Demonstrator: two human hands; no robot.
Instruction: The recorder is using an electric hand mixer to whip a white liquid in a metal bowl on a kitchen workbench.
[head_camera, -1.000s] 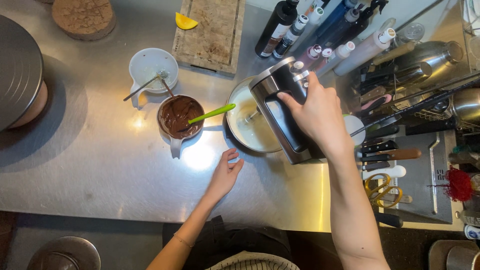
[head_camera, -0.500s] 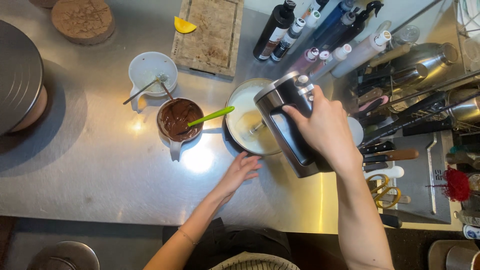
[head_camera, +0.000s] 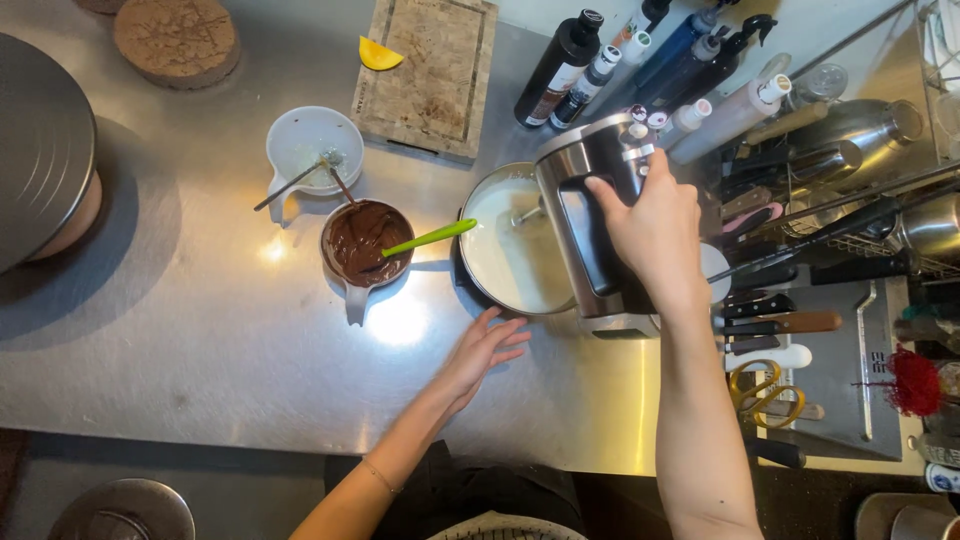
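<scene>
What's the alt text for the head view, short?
The right hand grips a stand mixer over a bowl of white batter on a steel counter; the left hand rests open nearby, beside a cup of chocolate.

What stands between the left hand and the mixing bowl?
Nothing visible. The left hand lies open on bare steel counter just below the bowl rim, apart from it. The right hand grips the mixer over the bowl.

Wooden cutting board (head_camera: 430, 75), round brown cake layer (head_camera: 177, 38), dark bottles (head_camera: 640, 55) (upper right), yellow-handled scissors (head_camera: 765, 390).
</scene>
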